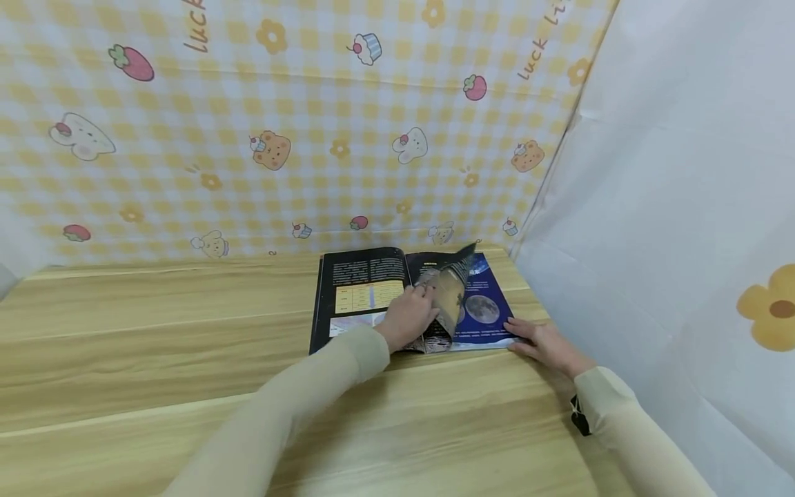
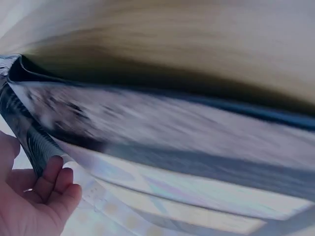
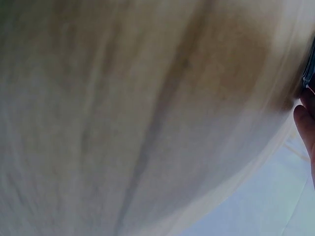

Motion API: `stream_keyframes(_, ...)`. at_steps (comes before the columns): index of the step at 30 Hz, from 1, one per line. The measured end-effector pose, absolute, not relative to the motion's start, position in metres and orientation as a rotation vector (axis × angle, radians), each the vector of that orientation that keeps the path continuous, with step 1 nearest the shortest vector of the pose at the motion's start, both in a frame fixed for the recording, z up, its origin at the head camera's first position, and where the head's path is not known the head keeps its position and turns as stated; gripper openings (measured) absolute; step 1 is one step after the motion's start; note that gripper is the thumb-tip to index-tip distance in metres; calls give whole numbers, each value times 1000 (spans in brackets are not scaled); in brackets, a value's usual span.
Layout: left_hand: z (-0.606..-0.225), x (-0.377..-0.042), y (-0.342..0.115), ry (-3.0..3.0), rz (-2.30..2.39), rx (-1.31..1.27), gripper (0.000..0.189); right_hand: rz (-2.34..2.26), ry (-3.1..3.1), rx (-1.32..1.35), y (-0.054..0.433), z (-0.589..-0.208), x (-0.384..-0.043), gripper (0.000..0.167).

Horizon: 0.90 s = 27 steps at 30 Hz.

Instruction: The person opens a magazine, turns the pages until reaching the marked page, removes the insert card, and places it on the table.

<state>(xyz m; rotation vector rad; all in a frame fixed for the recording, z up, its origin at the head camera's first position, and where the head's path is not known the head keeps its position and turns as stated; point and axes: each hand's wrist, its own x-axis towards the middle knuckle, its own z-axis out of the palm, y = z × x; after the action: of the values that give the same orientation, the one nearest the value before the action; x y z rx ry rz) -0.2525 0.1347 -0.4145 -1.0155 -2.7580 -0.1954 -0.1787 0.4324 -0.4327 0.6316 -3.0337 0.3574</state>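
Back cloth (image 1: pixel 335 124): yellow and white checks, with bears, cakes and strawberries.
Side cloth (image 1: pixel 658 166): white, on the right, with an orange flower (image 1: pixel 773 307).
Table (image 1: pixel 155 331): pale wood with stripes.
Book (image 1: pixel 366 269): spread out on the far part of the table, near the back cloth. Its left page is black with a yellow chart (image 1: pixel 368 297). Its right side is blue, with a round moon (image 1: pixel 482 309).
Lifted page (image 1: pixel 452 297): curls up near the book's middle.
Left hand (image 1: pixel 406 316): touches the lifted page with bent fingers. Whether it pinches the paper, one cannot tell.
Right hand (image 1: pixel 546 345): rests on the book's near right corner, fingers nearly straight.
Sleeves (image 1: pixel 279 421): cream.
Black thing (image 1: pixel 580 417): small, beside the right cuff.
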Motion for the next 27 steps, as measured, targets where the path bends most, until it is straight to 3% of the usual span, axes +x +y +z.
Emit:
stream_keyframes(7,-415,-246,78,-2669,-31,-1003,55,374,-3024,639,434,-430,-179,46)
stream_keyframes(13,-418,-232,40,-2608,240,-974,48,365,-3026,625,435,-425,-179,44)
stream_keyframes(22,-431,-211,10,-2557,489,-1016,34,346,-3036,625,435,-430,-179,43)
stream_keyframes(27,-429,-202,-2,-2523,418,-1013,39,364,-3032,621,434,-431,-180,44)
